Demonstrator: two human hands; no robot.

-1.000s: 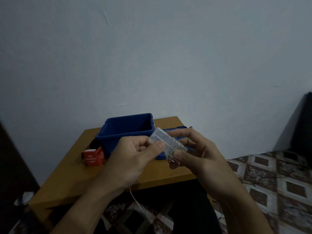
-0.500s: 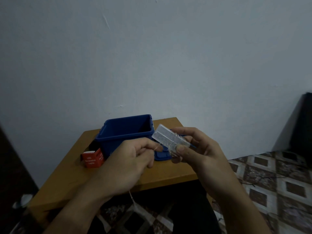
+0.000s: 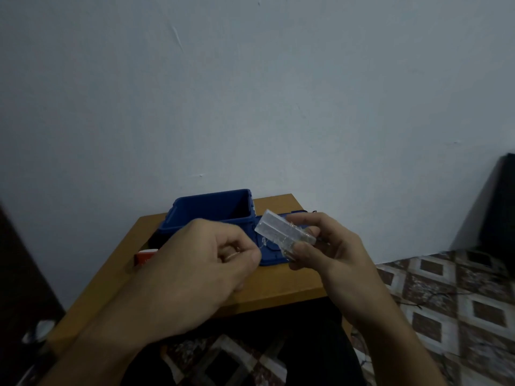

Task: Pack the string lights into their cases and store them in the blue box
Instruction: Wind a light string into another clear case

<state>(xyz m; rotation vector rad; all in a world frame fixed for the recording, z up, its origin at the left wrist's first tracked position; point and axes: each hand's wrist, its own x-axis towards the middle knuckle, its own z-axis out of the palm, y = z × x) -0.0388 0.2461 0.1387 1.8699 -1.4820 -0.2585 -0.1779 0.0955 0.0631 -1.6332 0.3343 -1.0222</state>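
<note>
Clear plastic case, with fine string-light wire bunched at its lower end, is gripped between the thumb and curled fingers of a person's right hand above a wooden table. The left hand pinches the wire just beside it. Behind the 2 hands stands the open blue box, with a blue lid flat alongside.

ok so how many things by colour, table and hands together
blue: 2, the blue box and its lid
red: 1, the small carton
clear: 1, the plastic pack in the right hand
silvery: 1, the wire the left hand pinches
total: 5
</note>
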